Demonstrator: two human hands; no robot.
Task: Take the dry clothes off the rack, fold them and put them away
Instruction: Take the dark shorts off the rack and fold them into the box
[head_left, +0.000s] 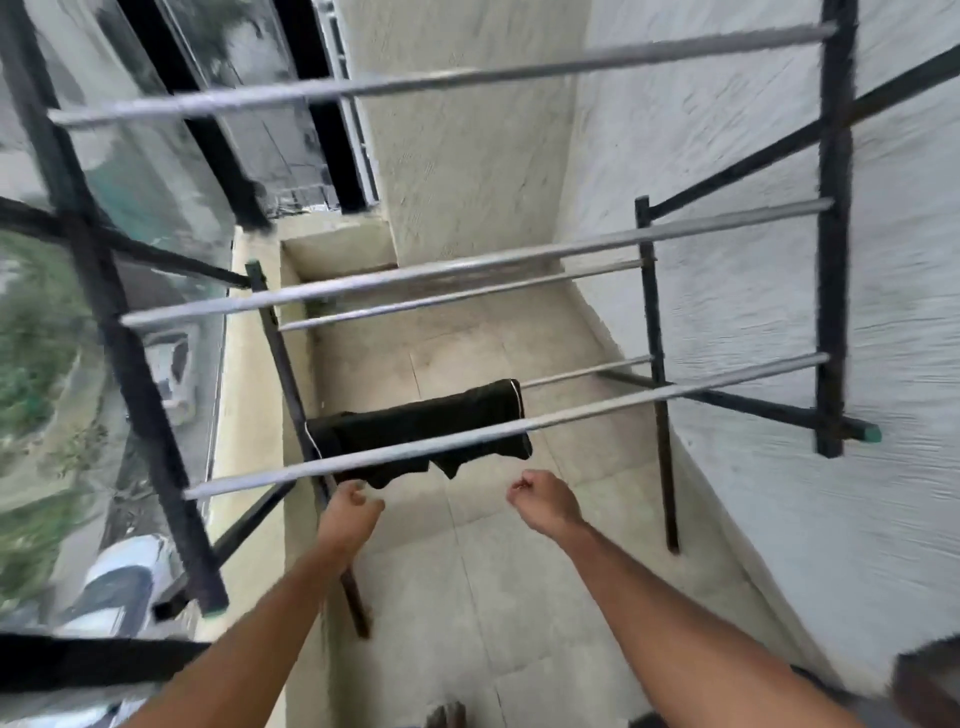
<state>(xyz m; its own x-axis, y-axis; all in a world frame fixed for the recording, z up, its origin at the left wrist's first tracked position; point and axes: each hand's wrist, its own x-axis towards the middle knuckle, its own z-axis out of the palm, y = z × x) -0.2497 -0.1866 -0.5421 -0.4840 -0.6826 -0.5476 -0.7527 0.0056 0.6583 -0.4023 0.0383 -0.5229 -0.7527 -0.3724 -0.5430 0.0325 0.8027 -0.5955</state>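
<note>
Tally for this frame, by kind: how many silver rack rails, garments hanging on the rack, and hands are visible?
Silver rails: 5
Black garment: 1
Hands: 2, the left hand and the right hand
Total: 8

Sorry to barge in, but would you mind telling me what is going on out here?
A person stands at a drying rack on a balcony, taking in laundry. Only one black garment hangs on it, draped over a lower rail. Both arms reach toward it: the left hand is right at its hanging edge, and the right hand is curled and empty just below it.
</note>
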